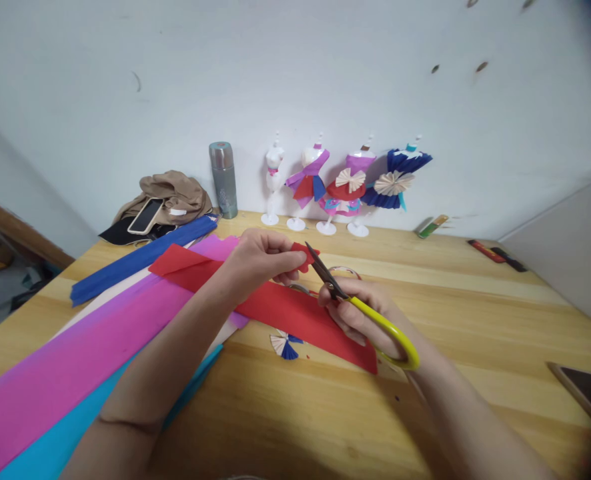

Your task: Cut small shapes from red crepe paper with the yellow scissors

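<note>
My left hand [268,257] pinches a small piece of red paper [309,257] with a scalloped edge between thumb and fingers. My right hand [363,310] holds yellow-handled scissors [383,330], their dark blades pointing up and left with the tip at the red piece's edge. The blades look nearly closed. Beneath both hands a long strip of red paper [320,327] lies slantwise across the table. A small pleated fan piece in cream and blue [286,345] rests just in front of that strip, with tiny red scraps beside it.
Purple [90,340], turquoise and blue paper [145,257] spread over the left side. Along the wall stand several dressed mini mannequins [351,183] and a thermos [224,180]. A phone [146,216] lies by brown cloth [175,193]. A glue tube [433,227] is back right, a dark tablet-like object [585,390] at right.
</note>
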`<state>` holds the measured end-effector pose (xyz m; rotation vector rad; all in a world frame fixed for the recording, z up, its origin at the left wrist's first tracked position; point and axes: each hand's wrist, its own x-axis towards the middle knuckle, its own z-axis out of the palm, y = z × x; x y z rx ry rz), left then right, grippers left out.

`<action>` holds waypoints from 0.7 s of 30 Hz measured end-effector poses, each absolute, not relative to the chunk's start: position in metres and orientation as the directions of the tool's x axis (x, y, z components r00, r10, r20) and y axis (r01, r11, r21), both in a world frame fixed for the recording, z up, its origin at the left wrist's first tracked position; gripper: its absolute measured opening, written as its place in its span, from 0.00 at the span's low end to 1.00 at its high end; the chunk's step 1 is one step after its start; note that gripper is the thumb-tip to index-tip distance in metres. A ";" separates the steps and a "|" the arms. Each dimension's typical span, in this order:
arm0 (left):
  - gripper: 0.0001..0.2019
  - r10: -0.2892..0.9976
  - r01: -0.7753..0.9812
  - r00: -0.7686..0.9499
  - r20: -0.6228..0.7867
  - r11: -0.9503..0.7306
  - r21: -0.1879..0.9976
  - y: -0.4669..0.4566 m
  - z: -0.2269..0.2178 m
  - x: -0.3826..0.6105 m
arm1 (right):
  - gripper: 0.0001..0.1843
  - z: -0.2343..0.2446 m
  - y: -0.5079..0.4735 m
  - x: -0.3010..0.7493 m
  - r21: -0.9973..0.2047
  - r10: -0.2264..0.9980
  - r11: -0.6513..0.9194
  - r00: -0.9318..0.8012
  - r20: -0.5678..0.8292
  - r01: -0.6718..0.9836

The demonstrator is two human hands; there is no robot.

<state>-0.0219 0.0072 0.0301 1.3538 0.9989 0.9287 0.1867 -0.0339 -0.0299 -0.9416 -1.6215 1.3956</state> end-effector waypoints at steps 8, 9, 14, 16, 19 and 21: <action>0.07 0.949 0.046 0.315 -0.011 -0.004 0.999 0.007 0.030 -0.023 | 0.23 -0.031 -0.027 0.192 -0.984 0.854 0.171 -0.506 0.120 0.056; 0.07 0.948 0.046 0.318 -0.010 -0.005 0.999 0.007 0.030 -0.024 | 0.23 -0.031 -0.026 0.192 -0.982 0.844 0.180 -0.522 0.124 0.057; 0.07 0.948 0.048 0.316 -0.022 0.008 0.999 0.008 0.031 -0.025 | 0.23 -0.032 -0.026 0.193 -0.983 0.857 0.169 -0.502 0.111 0.071; 0.07 0.949 0.046 0.314 -0.021 0.007 0.999 0.008 0.032 -0.025 | 0.23 -0.033 -0.026 0.194 -0.981 0.849 0.175 -0.517 0.109 0.079; 0.07 0.955 0.044 0.295 -0.010 -0.003 0.999 0.008 0.032 -0.025 | 0.22 -0.035 -0.025 0.195 -0.979 0.833 0.187 -0.542 0.114 0.082; 0.07 0.959 0.042 0.282 -0.001 -0.012 0.999 0.009 0.032 -0.025 | 0.20 -0.036 -0.024 0.196 -0.981 0.839 0.182 -0.530 0.119 0.069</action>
